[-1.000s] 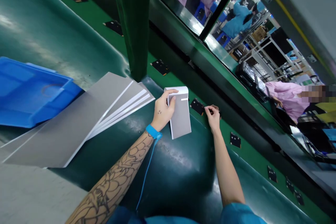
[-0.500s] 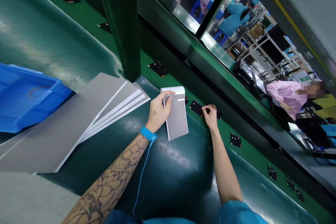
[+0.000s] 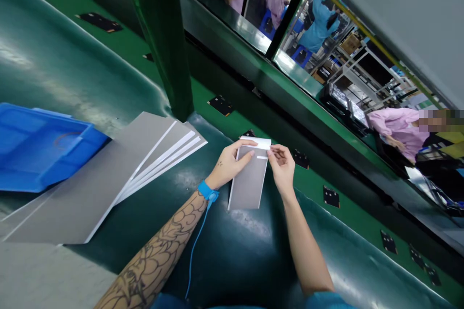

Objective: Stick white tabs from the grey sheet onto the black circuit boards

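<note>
My left hand [image 3: 230,164] grips a small grey label sheet [image 3: 248,188], thumb on its face and fingers behind the top. The sheet's white upper part is folded over, and a short white strip shows near its upper right. At that upper right corner, my right hand [image 3: 284,169] pinches the edge between thumb and fingertips. Whether a separate label is in the pinch is too small to tell. Just behind the sheet, a black circuit board [image 3: 248,133] lies partly hidden on the green belt. Another board [image 3: 300,158] is beyond my right hand.
Larger grey sheets [image 3: 119,169] lie fanned out at left, beside a blue bin [image 3: 47,149]. A green post [image 3: 159,43] rises at the belt's near edge. More boards [image 3: 331,196] are spaced along the belt. A blue cord runs from my left wristband. Several people are across the line.
My right hand has come away from the board on the belt to the sheet's upper right corner. My left hand and the sheet have shifted slightly right and nearer.
</note>
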Available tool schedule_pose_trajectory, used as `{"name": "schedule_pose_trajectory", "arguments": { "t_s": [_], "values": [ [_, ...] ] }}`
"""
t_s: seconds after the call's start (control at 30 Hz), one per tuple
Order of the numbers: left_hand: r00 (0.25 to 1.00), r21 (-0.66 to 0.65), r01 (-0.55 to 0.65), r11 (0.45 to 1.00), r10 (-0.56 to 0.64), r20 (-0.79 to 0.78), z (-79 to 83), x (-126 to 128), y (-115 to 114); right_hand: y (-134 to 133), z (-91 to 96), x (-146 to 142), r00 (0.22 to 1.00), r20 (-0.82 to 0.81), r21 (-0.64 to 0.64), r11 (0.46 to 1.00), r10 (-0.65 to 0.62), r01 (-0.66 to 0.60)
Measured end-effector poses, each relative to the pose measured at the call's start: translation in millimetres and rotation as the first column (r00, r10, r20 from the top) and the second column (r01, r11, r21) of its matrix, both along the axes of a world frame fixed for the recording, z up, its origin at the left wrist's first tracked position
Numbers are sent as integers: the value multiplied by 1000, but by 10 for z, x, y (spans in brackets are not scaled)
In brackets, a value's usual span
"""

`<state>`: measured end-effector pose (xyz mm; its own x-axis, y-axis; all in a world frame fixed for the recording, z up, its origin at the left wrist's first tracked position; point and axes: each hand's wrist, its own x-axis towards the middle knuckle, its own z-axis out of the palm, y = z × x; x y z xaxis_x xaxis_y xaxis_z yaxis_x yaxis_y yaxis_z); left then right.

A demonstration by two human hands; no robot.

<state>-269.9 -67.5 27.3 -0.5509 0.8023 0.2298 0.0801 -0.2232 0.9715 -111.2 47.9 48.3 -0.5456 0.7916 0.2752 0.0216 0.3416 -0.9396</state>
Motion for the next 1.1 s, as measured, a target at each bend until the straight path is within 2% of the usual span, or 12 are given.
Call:
{"name": "schedule_pose_trajectory", "arguments": {
  "t_s": [0.1, 0.2, 0.3, 0.4, 0.47, 0.53, 0.83, 0.97, 1.1],
  "values": [
    [993, -17, 44, 999, -45, -105, 74, 11, -42, -60, 38, -41, 999, 36, 63, 998, -20, 18],
    [994, -40, 5, 999, -9, -113, 108, 30, -57, -75, 92, 4, 995, 103, 230, 973, -7, -17],
    [996, -54, -30, 998, 25, -89, 114, 46, -51, -98, 156, 54, 992, 121, 437, 899, -37, -20],
    [996, -66, -27, 997, 22, -83, 119, 48, -44, -112, 184, 71, 996, 80, 602, 798, -44, -13],
    [997, -70, -24, 997, 19, -80, 124, 44, -43, -107, 180, 67, 997, 67, 674, 738, -29, -24],
    [997, -70, -25, 997, 20, -76, 124, 39, -43, -97, 169, 57, 997, 75, 704, 709, -25, -36],
    [995, -52, -62, 997, 58, -75, 113, 41, -43, -79, 123, 26, 989, 136, 679, 732, -57, -52],
    [993, -37, -75, 996, 72, -97, 112, 53, -40, -71, 115, 16, 982, 176, 644, 762, -65, -65],
    [989, -18, -86, 996, 83, -121, 125, 58, -38, -75, 95, 22, 986, 150, 617, 785, -65, -42]
  ]
}}
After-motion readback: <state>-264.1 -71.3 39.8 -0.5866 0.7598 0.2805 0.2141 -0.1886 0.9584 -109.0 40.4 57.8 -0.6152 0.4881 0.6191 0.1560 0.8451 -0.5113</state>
